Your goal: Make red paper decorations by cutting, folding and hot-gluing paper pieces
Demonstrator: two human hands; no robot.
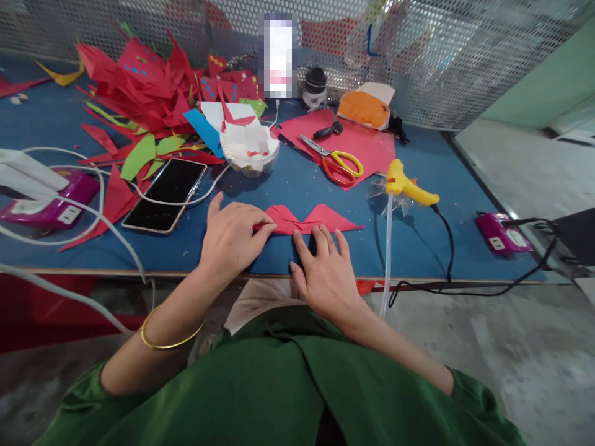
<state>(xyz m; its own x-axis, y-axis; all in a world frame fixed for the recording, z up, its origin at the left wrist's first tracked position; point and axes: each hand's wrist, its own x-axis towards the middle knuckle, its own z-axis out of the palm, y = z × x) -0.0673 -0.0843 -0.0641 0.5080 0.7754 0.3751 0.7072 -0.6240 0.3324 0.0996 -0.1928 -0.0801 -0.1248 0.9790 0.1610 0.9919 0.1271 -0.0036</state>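
Hands press a folded red paper (304, 220); left hand (231, 238) fingertips together on it; right hand (325, 272) fingers spread.

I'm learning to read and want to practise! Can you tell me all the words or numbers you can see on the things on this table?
No words here can be read.
White labels on the purple box near the left hand: print too small.
White label on the purple box at the right: too small.
Bottle at the back: blurred out.
Phone: screen dark, no text.
Red folded paper under the right hand: no print.
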